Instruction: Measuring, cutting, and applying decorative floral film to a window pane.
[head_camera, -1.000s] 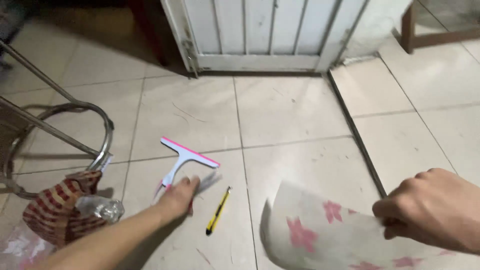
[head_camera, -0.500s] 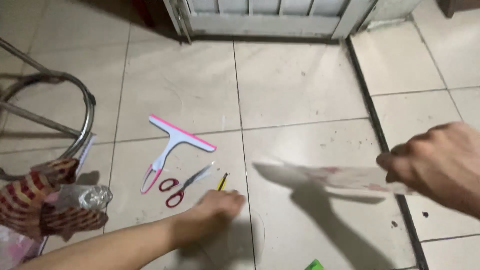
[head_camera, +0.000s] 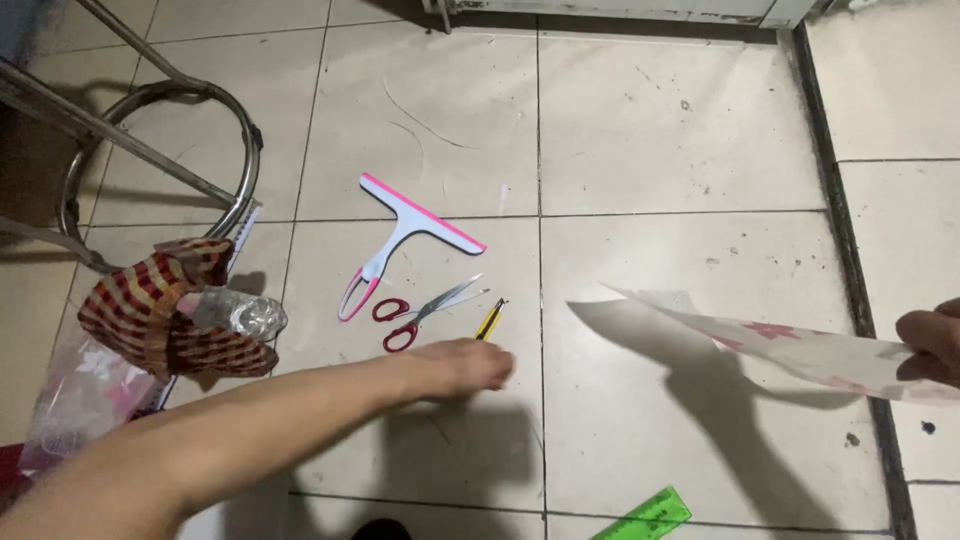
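My left hand (head_camera: 462, 366) reaches low over the tiled floor, its fingers just below a yellow utility knife (head_camera: 490, 319); whether it touches the knife I cannot tell. Red-handled scissors (head_camera: 425, 311) lie slightly open to the left of the knife. A pink and white squeegee (head_camera: 405, 238) lies above them. At the right edge my right hand (head_camera: 932, 342) pinches a white sheet with pink flower shapes (head_camera: 790, 346), held above the floor and casting a shadow.
A striped red and yellow cloth bag (head_camera: 160, 318) with a crumpled plastic bottle (head_camera: 238, 314) sits at the left. A metal chair's ring base (head_camera: 165, 160) stands behind it. A green ruler (head_camera: 648, 516) lies at the bottom edge. A dark floor groove (head_camera: 850, 250) runs down the right.
My left hand moved from the squeegee and scissors rightward to the yellow knife. The scissors came into view. My right hand carried the sheet right and flatter. The view tilted down.
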